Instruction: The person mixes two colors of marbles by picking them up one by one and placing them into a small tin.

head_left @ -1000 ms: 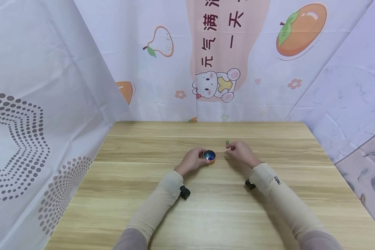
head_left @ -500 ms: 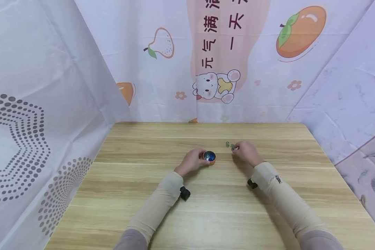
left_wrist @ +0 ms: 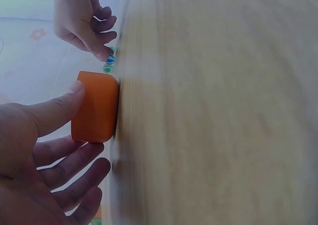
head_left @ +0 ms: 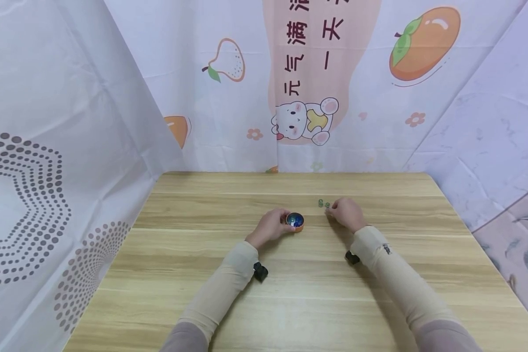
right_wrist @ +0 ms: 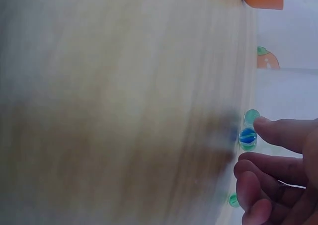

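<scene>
My left hand point(head_left: 273, 226) holds a small round orange bowl point(left_wrist: 97, 108) standing on the wooden table, its thumb at the rim and fingers against the side. Blue and greenish glass marbles point(head_left: 295, 221) lie inside the bowl. To its right, my right hand point(head_left: 346, 214) is low over the table beside several loose marbles. A blue marble point(right_wrist: 248, 135) sits in front of the gap between thumb and index finger, which stand apart. Green marbles point(right_wrist: 252, 116) are close beside it. Another green marble point(right_wrist: 234, 200) shows past the curled lower fingers.
The wooden table point(head_left: 281, 303) ends at a back edge just beyond the marbles. A printed cloth point(head_left: 229, 98) hangs behind it, and more cloth hangs at both sides. A small black camera point(head_left: 260, 270) is worn at the left wrist, another point(head_left: 352, 257) at the right.
My right hand has shifted slightly right, away from the green marble it was beside, and more marbles now show on the table by its fingertips. The left hand and bowl have stayed put.
</scene>
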### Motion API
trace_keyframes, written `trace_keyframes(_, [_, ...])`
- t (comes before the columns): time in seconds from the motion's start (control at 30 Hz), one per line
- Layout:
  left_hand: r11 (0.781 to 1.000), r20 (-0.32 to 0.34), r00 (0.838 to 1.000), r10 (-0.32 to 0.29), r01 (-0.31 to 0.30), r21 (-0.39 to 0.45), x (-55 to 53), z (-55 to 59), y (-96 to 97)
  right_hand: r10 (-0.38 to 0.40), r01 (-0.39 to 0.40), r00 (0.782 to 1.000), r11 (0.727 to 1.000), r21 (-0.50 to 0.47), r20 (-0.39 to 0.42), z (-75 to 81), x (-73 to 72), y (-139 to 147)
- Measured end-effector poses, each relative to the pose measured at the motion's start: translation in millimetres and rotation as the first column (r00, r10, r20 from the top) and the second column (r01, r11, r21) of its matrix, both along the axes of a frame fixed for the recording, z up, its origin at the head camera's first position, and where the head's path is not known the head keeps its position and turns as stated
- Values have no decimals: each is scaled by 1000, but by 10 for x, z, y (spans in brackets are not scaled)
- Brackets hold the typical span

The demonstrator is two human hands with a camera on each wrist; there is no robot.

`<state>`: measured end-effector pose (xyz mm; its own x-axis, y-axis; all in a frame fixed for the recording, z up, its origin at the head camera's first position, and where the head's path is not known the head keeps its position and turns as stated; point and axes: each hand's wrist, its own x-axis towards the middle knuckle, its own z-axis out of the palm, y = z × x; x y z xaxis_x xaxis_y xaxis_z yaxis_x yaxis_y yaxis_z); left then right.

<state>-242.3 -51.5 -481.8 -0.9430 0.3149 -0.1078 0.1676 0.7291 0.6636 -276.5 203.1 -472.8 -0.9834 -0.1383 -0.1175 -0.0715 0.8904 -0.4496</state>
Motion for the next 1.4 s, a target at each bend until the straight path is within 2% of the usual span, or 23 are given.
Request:
trace_keyframes(0.33, [1000, -9, 1000, 3, -3, 6, -22, 14, -28, -37, 38, 999, 999, -19, 22, 14, -50, -39])
trace_keyframes(0.67, [1000, 16, 1000, 5, -6, 21, 15, -11, 4, -62, 64, 997, 997, -47, 50, -36, -39, 6])
trace_keyframes(1.17, [1000, 19, 1000, -2, 2, 28, 18, -4, -4, -49, 50, 998, 998, -37, 25, -52, -38, 0])
trace_keyframes(1.4, [999, 19, 1000, 7, -7, 35, -2, -28, -15, -13, 13, 1000, 999, -43, -2, -43, -47, -3])
